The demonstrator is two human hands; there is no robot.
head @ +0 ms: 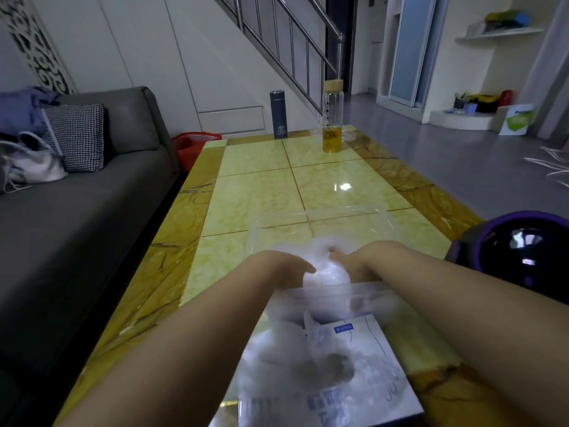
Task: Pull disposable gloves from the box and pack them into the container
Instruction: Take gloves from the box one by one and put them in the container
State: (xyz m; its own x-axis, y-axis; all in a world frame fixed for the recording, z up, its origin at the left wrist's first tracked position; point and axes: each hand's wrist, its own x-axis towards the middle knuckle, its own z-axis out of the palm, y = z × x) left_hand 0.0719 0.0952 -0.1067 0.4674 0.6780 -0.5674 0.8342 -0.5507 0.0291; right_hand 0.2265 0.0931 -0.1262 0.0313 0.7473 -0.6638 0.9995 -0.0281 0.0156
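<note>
Head: left hand (284, 266), right hand (354, 261) seemingly clutch gloves (324, 271).

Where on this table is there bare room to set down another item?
The tiled middle of the table is bare, between the clear container and the dark flask and glass bottle at the far end. Its left border strip is bare too. The near end is crowded: left hand and right hand grip the gloves by the glove box.

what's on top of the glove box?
A loose heap of clear gloves lies on the box, covering its left part. The opening underneath is hidden.
</note>
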